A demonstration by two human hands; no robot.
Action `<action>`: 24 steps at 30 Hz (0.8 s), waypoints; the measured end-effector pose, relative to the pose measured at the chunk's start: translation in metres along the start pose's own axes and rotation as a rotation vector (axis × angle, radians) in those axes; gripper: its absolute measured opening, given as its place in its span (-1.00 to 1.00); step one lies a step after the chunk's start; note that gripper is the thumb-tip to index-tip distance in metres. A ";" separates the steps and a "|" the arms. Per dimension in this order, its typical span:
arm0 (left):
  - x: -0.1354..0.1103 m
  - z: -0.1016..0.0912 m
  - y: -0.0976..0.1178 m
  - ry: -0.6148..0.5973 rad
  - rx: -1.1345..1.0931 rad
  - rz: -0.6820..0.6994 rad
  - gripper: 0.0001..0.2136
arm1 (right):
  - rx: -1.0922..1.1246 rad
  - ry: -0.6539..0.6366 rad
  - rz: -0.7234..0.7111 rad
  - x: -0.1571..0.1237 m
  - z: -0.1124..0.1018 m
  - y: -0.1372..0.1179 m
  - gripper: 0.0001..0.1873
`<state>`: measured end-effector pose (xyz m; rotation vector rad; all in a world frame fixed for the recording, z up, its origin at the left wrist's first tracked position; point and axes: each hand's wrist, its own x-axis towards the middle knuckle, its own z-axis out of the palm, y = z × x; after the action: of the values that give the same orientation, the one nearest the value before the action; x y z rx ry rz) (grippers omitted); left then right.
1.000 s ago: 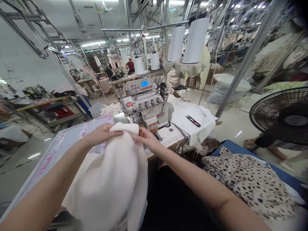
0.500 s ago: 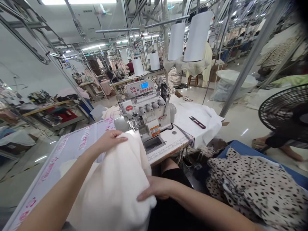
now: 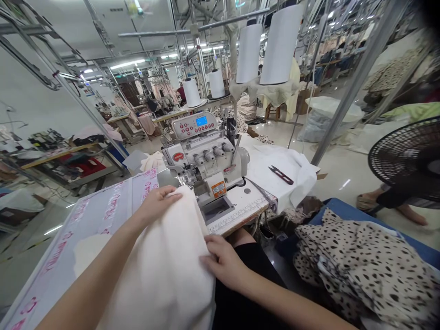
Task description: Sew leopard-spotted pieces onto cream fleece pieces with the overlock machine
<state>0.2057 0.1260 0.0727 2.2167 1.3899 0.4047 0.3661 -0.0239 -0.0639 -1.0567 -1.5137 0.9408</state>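
A cream, fleecy piece of fabric [image 3: 168, 261] hangs from the front of an overlock sewing machine [image 3: 209, 158] down over my lap. My left hand [image 3: 160, 201] pinches its upper end, close to the machine's presser foot. Lower down, my right hand [image 3: 223, 259] grips the right edge between thumb and fingers. The fabric between both hands lies fairly smooth. Whether its top edge sits under the presser foot is hidden by the cloth and my left hand.
Dark thread snips [image 3: 281, 175] lie on white cloth right of the machine. Spotted fabric [image 3: 364, 261] is heaped at the right, below a black fan [image 3: 405, 160]. Large thread cones [image 3: 282, 46] stand above. A patterned table cover [image 3: 110, 206] extends left.
My right hand has moved up along the fabric's right edge and taken hold there. The bunched cloth is now straighter. My left hand stays at the top end.
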 end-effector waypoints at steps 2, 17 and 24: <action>0.002 0.002 0.003 0.014 0.020 0.003 -0.67 | -0.204 0.070 -0.124 0.007 -0.005 0.000 -0.87; -0.007 0.013 0.007 0.026 0.146 0.053 -0.72 | 0.173 -0.188 0.046 -0.007 0.016 0.008 -0.58; -0.006 0.015 0.009 0.106 0.089 -0.030 -0.75 | 0.211 -0.194 0.075 -0.006 0.012 0.007 -0.58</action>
<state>0.2169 0.1134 0.0648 2.2712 1.5221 0.4637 0.3564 -0.0283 -0.0741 -0.8948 -1.4997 1.2564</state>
